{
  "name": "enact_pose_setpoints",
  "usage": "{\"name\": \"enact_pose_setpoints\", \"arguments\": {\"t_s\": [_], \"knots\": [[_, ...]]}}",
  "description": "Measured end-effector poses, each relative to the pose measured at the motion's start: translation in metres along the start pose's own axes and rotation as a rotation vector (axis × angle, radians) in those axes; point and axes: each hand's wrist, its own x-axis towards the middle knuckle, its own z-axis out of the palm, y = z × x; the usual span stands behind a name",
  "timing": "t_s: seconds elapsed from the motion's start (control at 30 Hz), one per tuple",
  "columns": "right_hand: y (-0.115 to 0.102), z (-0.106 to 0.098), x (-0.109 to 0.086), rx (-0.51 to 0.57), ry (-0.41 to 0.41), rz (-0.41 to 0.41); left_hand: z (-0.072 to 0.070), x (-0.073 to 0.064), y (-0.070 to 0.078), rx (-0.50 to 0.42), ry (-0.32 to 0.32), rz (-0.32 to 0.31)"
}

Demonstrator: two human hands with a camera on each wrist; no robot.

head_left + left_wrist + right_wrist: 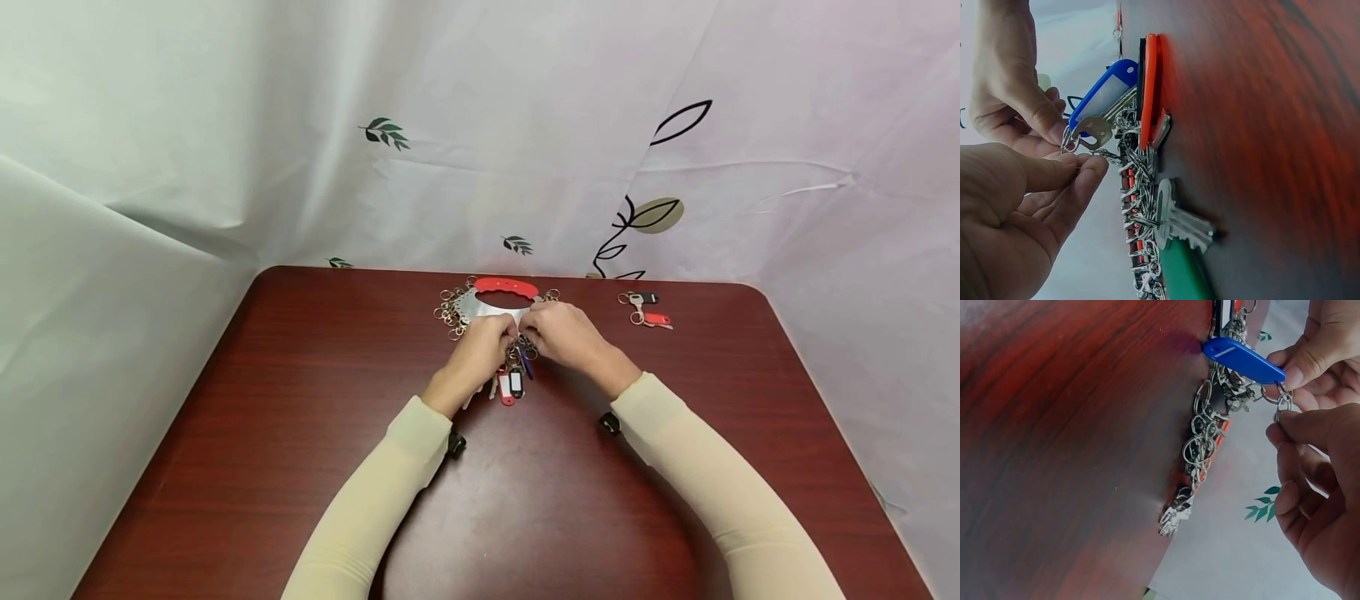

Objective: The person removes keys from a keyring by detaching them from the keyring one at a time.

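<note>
A ring-edged metal plate [480, 310] with a red handle [507, 287] lies at the table's back. Around its edge are many split rings [1199, 450]. My right hand [564, 333] pinches the key ring [1281, 409] of a blue key tag [1102, 94], from which a key [1094, 129] also hangs. Close against it, my left hand [480, 348] pinches a small metal ring or clasp at the plate's front, mostly hidden by the fingertips. Below the hands hang a red tag [506, 396] and a black tag [516, 383]. A green tag [1184, 272] with a key [1179, 219] shows in the left wrist view.
At the table's back right lie keys with a black tag [649, 297] and a red tag [657, 319]. The brown table [300, 433] meets a white cloth backdrop [450, 192] with leaf prints behind and at the sides.
</note>
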Motion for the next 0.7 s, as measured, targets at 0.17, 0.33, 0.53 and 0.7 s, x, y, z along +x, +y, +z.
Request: {"name": "enact_pose_setpoints", "arguments": {"t_s": [0.17, 0.33, 0.53, 0.7], "knots": [[-0.0003, 0.0025, 0.0022, 0.056, 0.001, 0.051, -0.0001, 0.0000, -0.0013, -0.001, 0.011, 0.015], [0.0000, 0.0040, 0.0030, 0.107, -0.014, 0.117, 0.0021, -0.0007, -0.0029, 0.030, 0.006, 0.024], [-0.0001, 0.0057, 0.0017, 0.152, 0.028, 0.160, 0.0038, -0.0024, -0.0012, 0.049, 0.016, 0.020], [0.0007, 0.0092, 0.0000, 0.191, 0.036, 0.259, 0.0046, -0.0038, 0.0017, 0.032, 0.018, 0.019]]}}
